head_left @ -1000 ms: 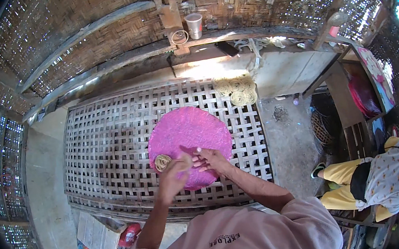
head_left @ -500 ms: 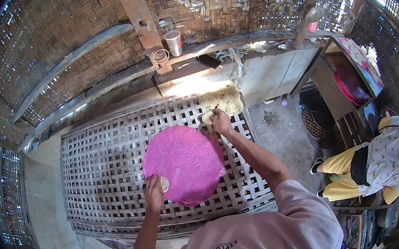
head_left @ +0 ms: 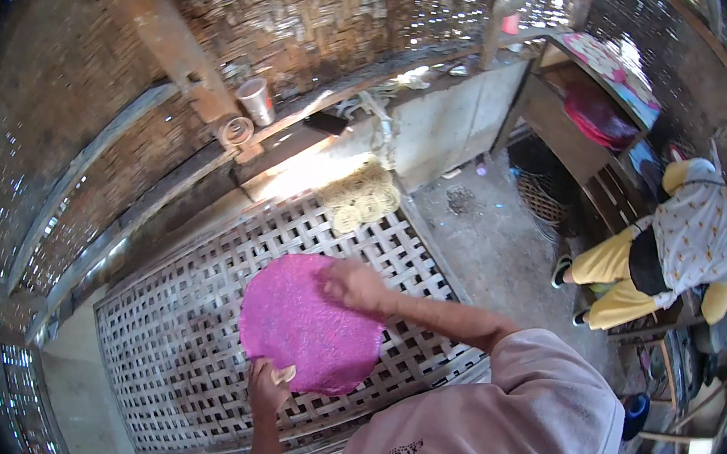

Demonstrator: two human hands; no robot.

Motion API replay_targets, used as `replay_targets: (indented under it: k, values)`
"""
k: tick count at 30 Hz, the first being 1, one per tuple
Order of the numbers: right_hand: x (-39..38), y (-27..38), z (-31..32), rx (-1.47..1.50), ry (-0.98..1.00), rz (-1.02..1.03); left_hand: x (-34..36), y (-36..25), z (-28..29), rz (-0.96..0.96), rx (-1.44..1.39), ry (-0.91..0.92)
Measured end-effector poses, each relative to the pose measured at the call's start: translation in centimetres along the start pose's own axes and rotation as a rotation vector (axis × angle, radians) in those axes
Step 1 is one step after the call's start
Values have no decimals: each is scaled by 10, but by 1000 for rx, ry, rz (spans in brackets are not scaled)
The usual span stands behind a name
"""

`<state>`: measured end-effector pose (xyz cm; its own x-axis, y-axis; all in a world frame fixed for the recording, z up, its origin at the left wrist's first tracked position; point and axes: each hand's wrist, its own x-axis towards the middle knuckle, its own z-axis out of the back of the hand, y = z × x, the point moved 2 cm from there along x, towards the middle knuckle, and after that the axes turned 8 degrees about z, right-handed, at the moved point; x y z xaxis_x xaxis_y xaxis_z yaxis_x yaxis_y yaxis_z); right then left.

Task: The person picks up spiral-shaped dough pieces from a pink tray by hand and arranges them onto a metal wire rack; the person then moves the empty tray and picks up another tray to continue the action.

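Now a small, pale, flat disc (head_left: 284, 375) is held in the fingers of the left hand (head_left: 266, 391) at the near-left edge of the round, pink sheet (head_left: 304, 332) — while the right hand (head_left: 356, 287) is blurred over its far-right side, finger spread impossible to tell.

Daylight pricks through gaps in the brown woven-bamboo wall (head_left: 295, 19), leaving the room fairly dim. White glare washes out part of the low, smooth, pale wall (head_left: 450, 123). The person's bare right hand (head_left: 357, 289) is motion-blurred (the flat, round, bright-pink sheet (head_left: 299, 333) below reads more clearly). Straight edges bow toward the rim, where black swallows the corners.
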<state>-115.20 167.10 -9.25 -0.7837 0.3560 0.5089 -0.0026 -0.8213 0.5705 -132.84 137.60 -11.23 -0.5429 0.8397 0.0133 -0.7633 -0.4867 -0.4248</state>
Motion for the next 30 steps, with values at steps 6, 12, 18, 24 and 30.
replay_targets:
  k: [6, 12, 18, 24, 30]
  values:
    - [-66, 34, -31, -108, -18, 173, -33, 28, 18, 351, -698, 322]
    - [-66, 49, -20, 589, 0, -404, -27, -62, 34, 285, -503, -190]
    - [-71, 61, -10, 1498, -164, -1064, -18, -180, -3, -75, -502, 48]
    - [-71, -19, 36, 880, -452, -898, -37, -129, -18, 111, -267, -117]
    - [-41, -90, 69, 589, -602, -817, -59, -38, -39, 550, -67, -379]
